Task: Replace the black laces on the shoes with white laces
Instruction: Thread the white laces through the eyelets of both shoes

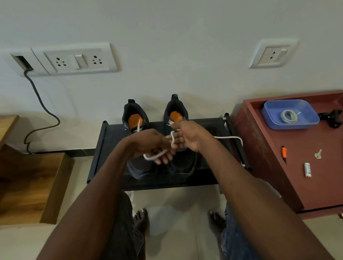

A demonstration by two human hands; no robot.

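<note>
- The two dark shoes (157,143) stood side by side on the black rack (106,148), a white lace (172,139) already running from them; whether any black lace remained could not be told.
- A second pale lace (288,116) lay coiled in the blue tray (272,108) to the right, so one shoe probably still awaited lacing.
- Both arms reached forward over the shoes.
- The left hand (155,144) had its fingers curled round a loop of lace.
- The right hand (187,135) pinched the lace, whose tail trailed right.

Bare forearms (102,198); dark blue jeans (236,246); bare feet (140,217) on the floor.
</note>
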